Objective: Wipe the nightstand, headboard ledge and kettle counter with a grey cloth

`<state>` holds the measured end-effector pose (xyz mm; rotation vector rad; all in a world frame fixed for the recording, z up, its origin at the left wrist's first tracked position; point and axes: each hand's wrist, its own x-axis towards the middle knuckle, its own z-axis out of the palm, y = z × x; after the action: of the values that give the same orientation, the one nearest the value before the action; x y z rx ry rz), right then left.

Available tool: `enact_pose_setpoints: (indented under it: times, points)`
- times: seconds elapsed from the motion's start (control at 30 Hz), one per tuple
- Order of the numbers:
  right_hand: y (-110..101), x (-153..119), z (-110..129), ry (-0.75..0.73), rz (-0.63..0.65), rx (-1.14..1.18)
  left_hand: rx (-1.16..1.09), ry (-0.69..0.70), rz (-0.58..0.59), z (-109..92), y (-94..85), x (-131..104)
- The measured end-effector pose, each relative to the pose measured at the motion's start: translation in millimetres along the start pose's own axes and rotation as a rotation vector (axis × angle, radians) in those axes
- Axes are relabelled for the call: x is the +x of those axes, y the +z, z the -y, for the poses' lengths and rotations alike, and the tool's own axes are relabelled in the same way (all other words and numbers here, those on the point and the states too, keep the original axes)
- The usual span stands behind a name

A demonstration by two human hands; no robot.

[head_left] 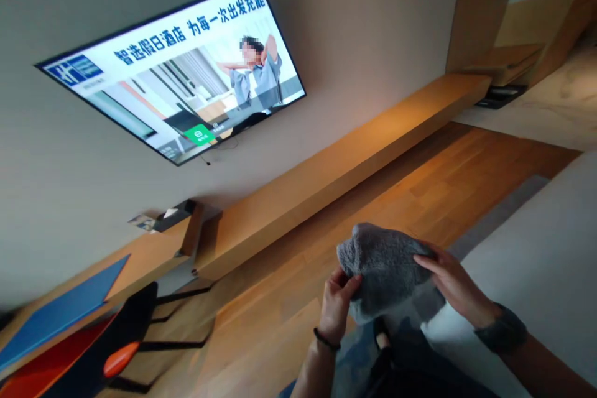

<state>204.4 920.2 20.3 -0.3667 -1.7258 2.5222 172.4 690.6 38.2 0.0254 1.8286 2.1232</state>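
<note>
The grey fluffy cloth [383, 268] sits bunched up in mid-air, low and right of centre, held between both hands above the wooden floor [420, 193]. The left hand [336, 305] has its grip clamped on the cloth's lower left edge, thumb and fingers pinching the fabric; a dark band rings that wrist. The right hand [454, 286] lies along the cloth's right edge, fingers stretched over the fabric and pressed to it, a grey cuff at the wrist. Just beside the right hand runs the pale edge of the bed [536, 261], close on that side. Out ahead there is open floor, clear across to the long wooden ledge [345, 161] along the wall. Above that ledge hangs the television [177, 68], switched on. Off to the far left, well apart from the hands, the counter [144, 258] carries a blue mat [60, 311], with a dark chair [112, 348] tucked beside it.
</note>
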Motion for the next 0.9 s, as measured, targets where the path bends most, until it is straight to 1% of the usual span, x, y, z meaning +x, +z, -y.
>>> enact_pose_setpoints:
  times: [0.07,0.1,0.17,0.2,0.3,0.37,0.4,0.43,0.47,0.5,0.57,0.6,0.67,0.73,0.8,0.87,0.9]
  points:
    - [-0.7,35.3,15.9,-0.074,-0.141,-0.166,0.157,0.087,0.02,-21.7,-14.8,47.6]
    - [-0.7,49.4,22.7,-0.1,-0.191,-0.237,0.213,0.132,0.037,-32.2,-20.1,70.6]
    - [0.6,73.3,33.9,-0.165,-0.251,-0.343,0.272,0.194,0.082,-50.5,-25.8,114.1]
    - [1.8,84.8,38.8,-0.208,-0.274,-0.388,0.264,0.199,0.116,-57.9,-26.4,134.6]
    - [5.2,125.6,55.5,-0.366,-0.339,-0.5,0.146,0.168,0.246,-73.2,-19.7,194.3]
    - [4.6,161.4,70.6,-0.454,-0.352,-0.553,0.12,0.151,0.337,-79.0,-8.8,237.8]
    - [2.4,181.7,79.4,-0.488,-0.345,-0.567,0.141,0.155,0.371,-81.5,-1.7,262.1]
    - [-1.8,203.3,88.9,-0.514,-0.339,-0.577,0.182,0.177,0.387,-84.2,6.4,288.3]
    - [-8.3,225.6,98.9,-0.531,-0.339,-0.589,0.23,0.213,0.379,-87.6,15.1,316.3]
    - [-17.2,248.3,109.4,-0.546,-0.351,-0.603,0.271,0.255,0.345,-92.0,24.5,345.6]
    - [-41.3,292.9,131.3,-0.574,-0.405,-0.638,0.31,0.312,0.257,-104.6,45.5,405.2]
    - [-55.4,313.6,143.0,-0.586,-0.431,-0.656,0.309,0.315,0.236,-112.8,57.2,433.9]
    - [-83.8,350.0,168.8,-0.591,-0.464,-0.679,0.272,0.297,0.253,-131.9,84.1,486.6]
    - [-108.6,378.8,200.3,-0.567,-0.488,-0.681,0.218,0.29,0.301,-154.6,115.6,531.5]
    - [-129.5,402.8,238.9,-0.499,-0.506,-0.647,0.171,0.28,0.332,-180.8,151.1,570.7]
    - [-150.8,427.3,281.3,-0.408,-0.525,-0.53,0.135,0.257,0.376,-207.2,189.3,608.1]
    - [-163.1,441.3,300.8,-0.397,-0.541,-0.426,0.115,0.258,0.402,-218.0,209.0,626.8]
